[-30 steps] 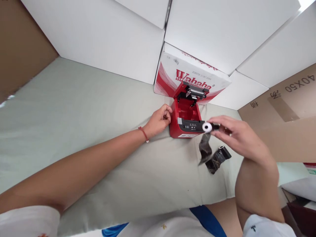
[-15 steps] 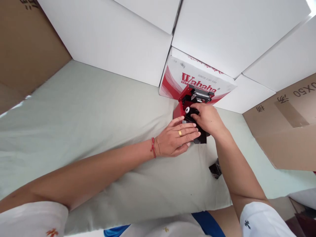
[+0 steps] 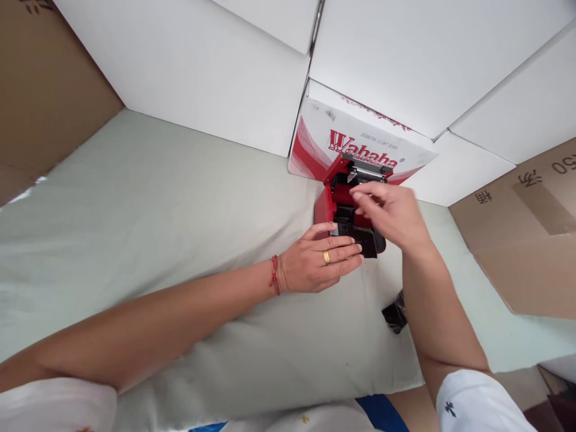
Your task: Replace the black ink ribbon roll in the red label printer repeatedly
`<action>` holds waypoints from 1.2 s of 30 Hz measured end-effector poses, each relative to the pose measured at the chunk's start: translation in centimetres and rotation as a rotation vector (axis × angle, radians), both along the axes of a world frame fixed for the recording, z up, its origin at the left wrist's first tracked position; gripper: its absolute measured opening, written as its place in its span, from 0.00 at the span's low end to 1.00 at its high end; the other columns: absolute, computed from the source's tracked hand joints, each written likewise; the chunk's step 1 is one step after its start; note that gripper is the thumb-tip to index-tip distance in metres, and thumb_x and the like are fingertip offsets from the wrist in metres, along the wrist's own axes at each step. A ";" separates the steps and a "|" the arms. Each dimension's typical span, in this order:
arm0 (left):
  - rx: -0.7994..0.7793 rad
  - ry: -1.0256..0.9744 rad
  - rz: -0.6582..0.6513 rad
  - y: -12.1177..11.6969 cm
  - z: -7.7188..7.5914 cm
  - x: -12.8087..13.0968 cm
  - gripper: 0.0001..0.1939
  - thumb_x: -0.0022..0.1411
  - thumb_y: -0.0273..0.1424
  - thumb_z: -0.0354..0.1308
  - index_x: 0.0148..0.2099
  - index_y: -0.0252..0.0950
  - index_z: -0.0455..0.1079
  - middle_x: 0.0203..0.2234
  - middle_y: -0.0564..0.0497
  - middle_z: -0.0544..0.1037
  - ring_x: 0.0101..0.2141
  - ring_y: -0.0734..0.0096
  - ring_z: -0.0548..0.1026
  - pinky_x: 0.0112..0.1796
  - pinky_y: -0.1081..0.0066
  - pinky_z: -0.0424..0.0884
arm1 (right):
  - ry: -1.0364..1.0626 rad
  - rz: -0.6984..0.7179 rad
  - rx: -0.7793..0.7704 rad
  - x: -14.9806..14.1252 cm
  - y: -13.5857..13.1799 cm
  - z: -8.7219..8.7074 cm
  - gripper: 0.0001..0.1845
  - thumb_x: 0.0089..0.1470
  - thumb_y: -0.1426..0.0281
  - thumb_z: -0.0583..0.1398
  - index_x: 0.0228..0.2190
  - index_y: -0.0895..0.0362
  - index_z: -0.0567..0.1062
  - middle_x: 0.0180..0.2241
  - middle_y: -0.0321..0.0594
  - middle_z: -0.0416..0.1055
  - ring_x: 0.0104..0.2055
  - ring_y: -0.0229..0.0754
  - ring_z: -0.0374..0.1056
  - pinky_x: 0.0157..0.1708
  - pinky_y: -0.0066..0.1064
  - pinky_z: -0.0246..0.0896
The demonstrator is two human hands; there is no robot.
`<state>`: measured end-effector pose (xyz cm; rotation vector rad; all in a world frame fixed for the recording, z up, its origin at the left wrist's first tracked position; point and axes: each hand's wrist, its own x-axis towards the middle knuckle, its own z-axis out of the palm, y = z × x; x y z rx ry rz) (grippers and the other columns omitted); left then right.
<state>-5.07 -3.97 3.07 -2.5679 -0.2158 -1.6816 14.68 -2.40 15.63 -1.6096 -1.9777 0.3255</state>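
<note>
A small red machine [image 3: 322, 215], which looks like a label printer, stands with its lid [image 3: 366, 165] raised. Its red inside shows, with a dark piece [image 3: 345, 214] low in the well. At its front hangs a flat black strip or flap [image 3: 368, 241]; I cannot tell which. My left hand [image 3: 321, 257] lies across it with fingers stretched out, thumb side against the machine's front left edge. Just over the open well, my right hand [image 3: 389, 213] is slightly blurred, its fingers loosely bent and nothing visible between them.
Behind the machine stands a white and red carton [image 3: 315, 141], with large white boxes [image 3: 216, 78] stacked around it. Brown cartons flank both sides, including one on the right [image 3: 517, 252]. A crumpled black piece [image 3: 395, 313] lies on the pale green cloth [image 3: 189, 198] near my right forearm.
My right hand has lifted out of the well and moved slightly right. The white-centred roll end seen inside before no longer shows. My left hand stays on the black front piece.
</note>
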 end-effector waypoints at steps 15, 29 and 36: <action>-0.006 -0.001 -0.045 -0.1 -0.2 -0.3 0.14 0.75 0.26 0.59 0.59 0.37 0.75 0.52 0.46 0.90 0.55 0.64 0.88 0.74 0.52 0.68 | -0.115 0.039 0.242 1.9 -1.8 -0.7 0.28 0.79 0.51 0.52 0.44 0.52 0.87 0.48 0.46 0.86 0.51 0.49 0.82 0.53 0.44 0.76; -0.425 -0.058 0.077 2.4 0.1 -2.1 0.22 0.79 0.26 0.51 0.71 0.41 0.66 0.60 0.44 0.86 0.63 0.63 0.83 0.73 0.51 0.65 | -0.081 0.052 0.188 1.7 -6.0 -2.8 0.21 0.78 0.58 0.56 0.47 0.51 0.88 0.50 0.47 0.86 0.56 0.50 0.82 0.58 0.46 0.78; -0.542 0.000 0.091 3.2 0.7 -2.2 0.16 0.80 0.27 0.48 0.61 0.41 0.73 0.51 0.49 0.89 0.56 0.64 0.86 0.72 0.48 0.67 | -0.070 0.047 0.196 2.0 -6.1 -3.6 0.23 0.78 0.57 0.55 0.47 0.51 0.88 0.50 0.46 0.86 0.56 0.49 0.82 0.57 0.46 0.79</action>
